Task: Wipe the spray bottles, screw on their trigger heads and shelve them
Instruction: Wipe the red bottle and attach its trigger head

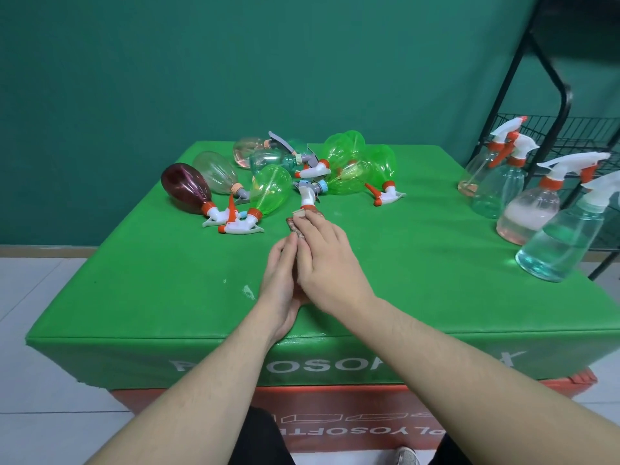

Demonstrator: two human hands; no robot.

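Green table (pixel 419 263): a bottle (pixel 307 198) is gripped by the left hand (pixel 281 280) and steadied while the right hand (pixel 330 263) presses a cloth (pixel 295 226), apparently for wiping.

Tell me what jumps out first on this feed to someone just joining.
The heap of bottles lying on their sides at the back of the green table, mostly bright green plus one dark red bottle at the left. Next, four upright bottles with white heads along the right edge, beside a black wire rack. In the middle, the left hand and right hand meet around a brownish item, largely hidden.
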